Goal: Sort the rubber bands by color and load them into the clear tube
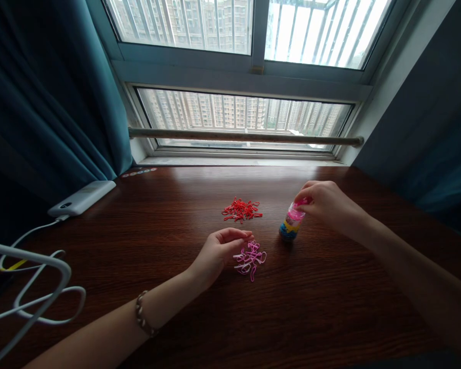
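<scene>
My right hand (318, 201) is closed in a pinch at the mouth of a small clear jar (289, 227). Bright pink loops (302, 202) show between its fingers at the jar's top. Inside the jar lie layers of blue, yellow and pink; the jar stands slightly tilted in this view. My left hand (219, 249) has thumb and forefinger pressed together, and whatever they may hold is too small to make out. Just beside its fingertips is a loose pile of lilac-pink loops (250, 260), thin and clip-like. Farther back lies a denser pile of red loops (241, 209).
All this is on a dark brown wooden table (157, 225). At the left are a white power bank (83, 198) and thick white cables (61, 271). A small strip (139, 172) lies near the back edge, below the window and its metal rail (246, 136). A blue curtain (96, 102) hangs left.
</scene>
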`<action>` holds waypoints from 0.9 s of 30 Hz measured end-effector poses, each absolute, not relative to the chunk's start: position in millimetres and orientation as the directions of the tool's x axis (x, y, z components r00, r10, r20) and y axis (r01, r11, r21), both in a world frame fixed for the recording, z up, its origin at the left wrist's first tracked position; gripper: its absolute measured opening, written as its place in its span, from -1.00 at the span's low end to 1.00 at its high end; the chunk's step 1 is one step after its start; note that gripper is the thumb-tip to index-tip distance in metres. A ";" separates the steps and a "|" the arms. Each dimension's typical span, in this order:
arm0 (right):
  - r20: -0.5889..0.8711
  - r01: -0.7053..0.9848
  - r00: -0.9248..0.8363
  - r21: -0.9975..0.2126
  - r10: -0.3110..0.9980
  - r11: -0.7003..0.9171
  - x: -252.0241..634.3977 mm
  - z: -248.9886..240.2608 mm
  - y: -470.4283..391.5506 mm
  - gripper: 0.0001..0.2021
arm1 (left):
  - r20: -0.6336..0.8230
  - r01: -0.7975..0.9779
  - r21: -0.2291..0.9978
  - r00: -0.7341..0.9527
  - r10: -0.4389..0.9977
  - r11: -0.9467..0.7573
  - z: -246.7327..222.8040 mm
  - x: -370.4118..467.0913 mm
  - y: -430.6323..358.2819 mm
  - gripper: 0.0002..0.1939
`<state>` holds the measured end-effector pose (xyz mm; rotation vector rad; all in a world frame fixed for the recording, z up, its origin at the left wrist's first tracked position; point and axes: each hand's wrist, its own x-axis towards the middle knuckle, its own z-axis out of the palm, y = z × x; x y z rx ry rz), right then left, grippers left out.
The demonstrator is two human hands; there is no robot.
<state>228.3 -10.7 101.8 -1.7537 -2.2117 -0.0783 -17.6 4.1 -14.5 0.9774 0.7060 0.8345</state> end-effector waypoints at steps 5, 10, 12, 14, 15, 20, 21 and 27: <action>0.266 0.951 -0.213 -0.163 0.940 0.262 230.2 104.0 -14.2 -0.81 | -0.151 -0.277 0.908 0.486 0.861 0.316 -12.7 -18.8 5.3 -0.82; 0.260 0.952 -0.166 -0.208 0.951 0.223 231.0 106.3 -18.1 -0.81 | -0.154 -0.287 0.901 0.491 0.858 0.326 -11.7 -17.8 5.3 -0.84; 0.270 0.948 -0.155 -0.230 0.950 0.220 232.5 106.6 -19.0 -0.82 | -0.152 -0.293 0.899 0.492 0.857 0.327 -11.4 -17.4 5.3 -0.85; 0.283 0.944 -0.146 -0.247 0.948 0.219 234.1 107.6 -20.2 -0.82 | -0.153 -0.293 0.898 0.492 0.857 0.329 -11.2 -17.4 5.5 -0.84; 0.288 0.943 -0.144 -0.251 0.947 0.220 234.7 108.4 -21.0 -0.82 | -0.157 -0.289 0.899 0.492 0.856 0.331 -11.2 -17.5 5.6 -0.84; 0.347 0.942 -0.127 -0.251 0.929 0.223 233.3 111.9 -26.8 -0.86 | -0.173 -0.277 0.901 0.475 0.863 0.333 -10.2 -17.7 5.3 -0.81; 0.365 0.939 -0.126 -0.255 0.923 0.229 232.4 111.5 -28.0 -0.86 | -0.173 -0.283 0.899 0.474 0.863 0.336 -9.9 -17.6 5.0 -0.81; 0.431 0.918 -0.160 -0.265 0.888 0.294 231.6 103.5 -36.5 -0.85 | -0.174 -0.289 0.895 0.474 0.863 0.340 -8.6 -17.2 4.4 -0.81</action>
